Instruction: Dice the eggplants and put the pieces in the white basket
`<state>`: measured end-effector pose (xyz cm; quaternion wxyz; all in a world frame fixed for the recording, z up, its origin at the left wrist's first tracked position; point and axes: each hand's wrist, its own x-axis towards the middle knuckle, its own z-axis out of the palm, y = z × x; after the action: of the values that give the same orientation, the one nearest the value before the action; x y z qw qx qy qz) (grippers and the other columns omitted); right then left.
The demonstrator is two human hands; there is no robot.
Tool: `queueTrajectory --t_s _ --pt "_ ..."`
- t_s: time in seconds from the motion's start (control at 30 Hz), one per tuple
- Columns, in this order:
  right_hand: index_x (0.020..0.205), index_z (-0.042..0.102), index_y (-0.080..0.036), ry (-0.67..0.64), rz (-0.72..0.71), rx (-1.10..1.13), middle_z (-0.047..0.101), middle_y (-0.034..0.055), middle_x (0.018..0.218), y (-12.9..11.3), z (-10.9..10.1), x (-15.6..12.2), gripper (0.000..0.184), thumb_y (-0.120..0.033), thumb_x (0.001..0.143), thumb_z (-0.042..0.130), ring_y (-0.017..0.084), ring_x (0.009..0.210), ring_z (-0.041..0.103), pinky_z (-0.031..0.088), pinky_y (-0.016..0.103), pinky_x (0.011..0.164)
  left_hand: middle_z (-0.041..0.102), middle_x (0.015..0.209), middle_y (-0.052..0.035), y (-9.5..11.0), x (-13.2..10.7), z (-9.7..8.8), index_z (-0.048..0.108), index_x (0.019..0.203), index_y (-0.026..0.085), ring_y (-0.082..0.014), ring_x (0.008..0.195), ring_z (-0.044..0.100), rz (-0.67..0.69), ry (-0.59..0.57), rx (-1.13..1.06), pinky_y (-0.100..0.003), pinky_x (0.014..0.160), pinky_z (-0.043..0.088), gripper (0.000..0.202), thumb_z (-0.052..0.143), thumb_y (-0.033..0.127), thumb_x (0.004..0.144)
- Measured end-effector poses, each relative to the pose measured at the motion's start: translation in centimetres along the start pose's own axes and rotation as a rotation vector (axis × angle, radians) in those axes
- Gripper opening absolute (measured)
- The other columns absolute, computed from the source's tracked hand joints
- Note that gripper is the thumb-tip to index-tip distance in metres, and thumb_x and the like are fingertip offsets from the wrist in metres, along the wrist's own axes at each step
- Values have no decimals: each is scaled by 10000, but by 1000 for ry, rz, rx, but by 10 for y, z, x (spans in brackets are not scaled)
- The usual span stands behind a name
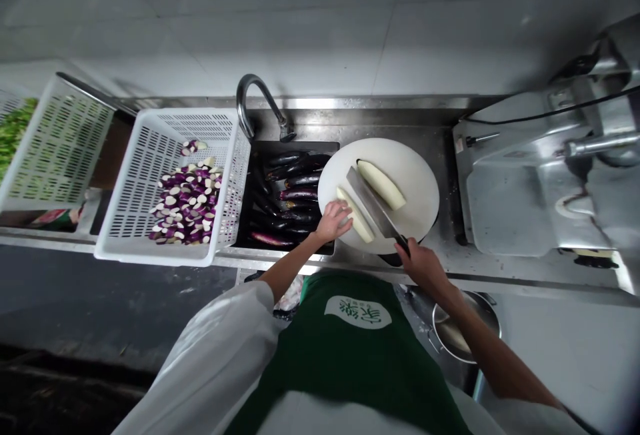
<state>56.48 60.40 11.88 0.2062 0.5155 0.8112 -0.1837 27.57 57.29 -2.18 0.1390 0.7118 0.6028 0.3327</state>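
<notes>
On a round white cutting board point(333, 168) lie two long pale eggplant halves, cut faces up. My left hand point(334, 221) presses curled fingers on the left eggplant half point(361, 221), steadying it against the board. A broad-bladed kitchen knife point(371, 203) lies between the two pieces, its blade slanting up and left. Its dark handle is gripped by my right hand point(420, 261), near the board's front edge. The right eggplant half point(383, 185) rests beyond the blade, untouched by either hand. Whether the blade's edge touches the board cannot be made out.
Whole dark eggplants point(295, 181) fill the sink left of the board, under a curved faucet point(245, 98). Farther left, a white basket point(129, 188) holds cut purple-skinned eggplant chunks point(193, 205). A metal machine point(510, 201) stands right; a steel pot point(495, 328) sits below.
</notes>
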Motion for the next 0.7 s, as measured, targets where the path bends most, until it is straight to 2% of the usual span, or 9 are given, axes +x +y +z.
queueTrajectory --t_s 0.07,0.17,0.27,0.37,0.47,0.57,0.7 --pt "1075 550 -152 64 46 -55 744 150 855 16 -14 0 369 -455 1090 339 278 804 732 395 302 658 620 1166 -116 1 10 -1 676 1115 226 -283 1158 553 -43 87 23 -527 1035 487 245 533 398 1016" --pt "1116 550 -122 107 87 -166 741 174 844 32 -34 15 408 -459 1091 323 311 814 740 418 317 660 612 1181 -125 3 47 7 677 1095 216 -285 1155 541 -74 168 49 -522 1037 466 257 482 376 1042" --pt "1146 546 -102 90 43 -235 749 188 874 39 -49 38 413 -444 1095 318 322 864 752 460 331 707 589 1275 -139 4 94 22 675 1165 208 -321 1246 484 -25 95 59 -545 1059 433 292 478 387 1045" --pt "1160 539 -94 77 -28 -260 758 202 939 44 -55 55 396 -424 1097 328 325 919 755 489 345 754 577 1325 -146 2 125 38 678 1220 196 -360 1288 444 34 -17 92 -569 1051 429 324 506 396 1032" --pt "1160 536 -93 71 -68 -263 760 210 961 49 -54 62 391 -423 1097 338 328 943 756 504 355 781 575 1332 -152 -2 134 46 670 1283 191 -366 1282 452 32 -88 120 -571 1052 434 352 540 382 1017" --pt "1166 534 -89 46 -74 -254 759 214 961 50 -53 66 394 -427 1096 344 323 949 758 510 350 795 570 1351 -147 0 132 44 652 1340 200 -358 1289 456 -13 -144 161 -548 1075 429 386 568 373 1005" --pt "1175 539 -82 43 -58 -222 751 223 981 31 -62 83 388 -406 1094 342 321 972 754 514 351 820 536 1433 -124 10 133 34 610 1416 223 -325 1333 443 -47 -224 253 -489 1127 403 425 501 384 1038"
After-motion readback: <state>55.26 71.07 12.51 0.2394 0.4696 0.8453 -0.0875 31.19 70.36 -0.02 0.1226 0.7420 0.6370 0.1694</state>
